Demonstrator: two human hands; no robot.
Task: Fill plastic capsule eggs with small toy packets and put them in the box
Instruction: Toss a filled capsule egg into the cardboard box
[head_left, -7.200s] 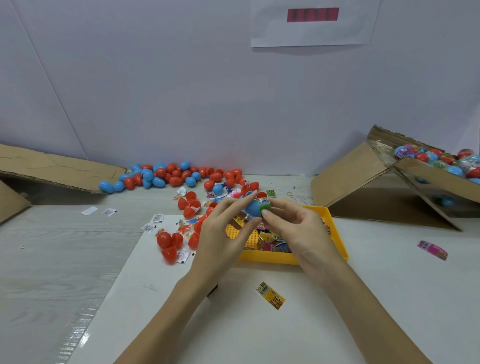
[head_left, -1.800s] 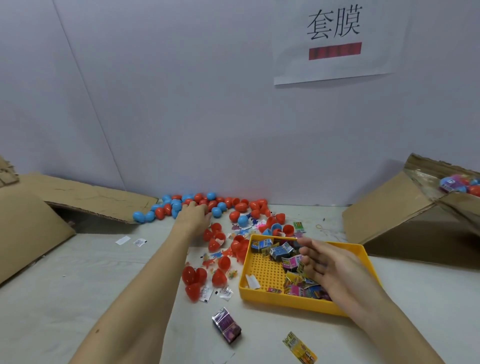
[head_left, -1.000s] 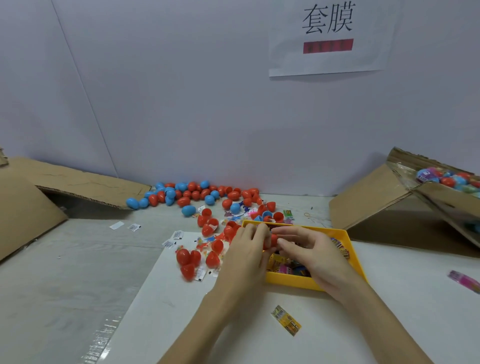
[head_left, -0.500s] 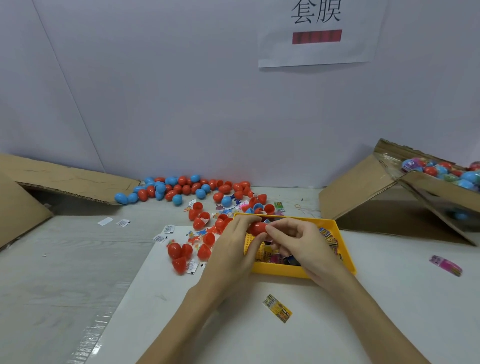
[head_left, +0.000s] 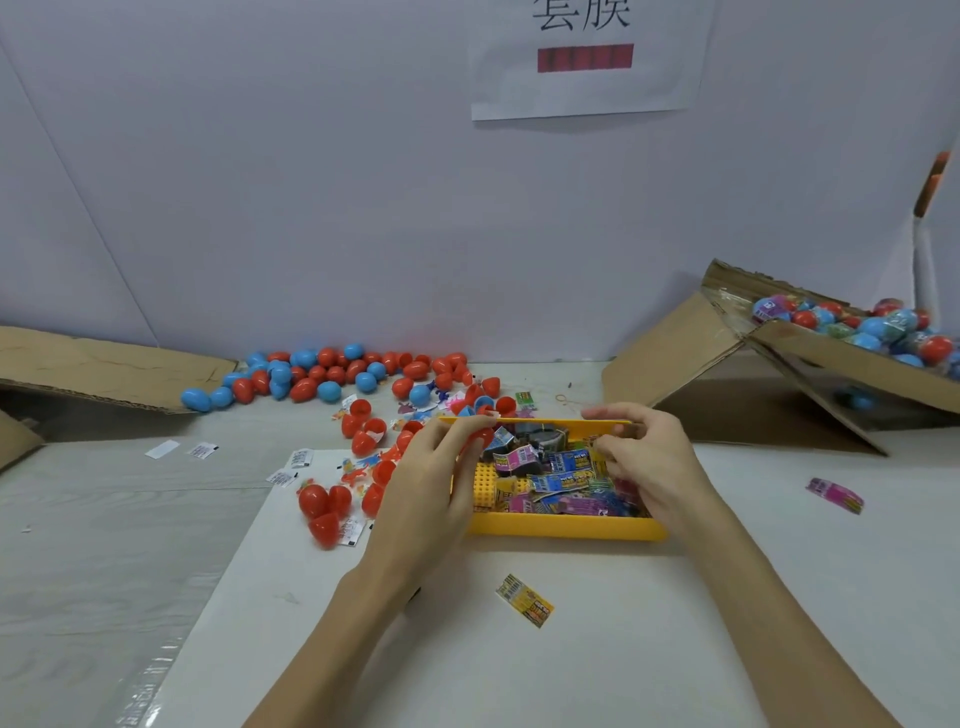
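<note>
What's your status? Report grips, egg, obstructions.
Left hand grips red egg half. Right hand over yellow tray, grip unclear. Nothing in the way.

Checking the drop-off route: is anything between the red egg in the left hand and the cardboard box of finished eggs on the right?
Only the right hand lies that way, above the yellow plastic tray. Lifted, the red plastic capsule egg has nothing visible blocking it from the open cardboard box.

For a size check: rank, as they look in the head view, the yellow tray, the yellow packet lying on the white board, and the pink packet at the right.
1. yellow tray
2-3. pink packet and yellow packet: look alike, so unranked.
</note>
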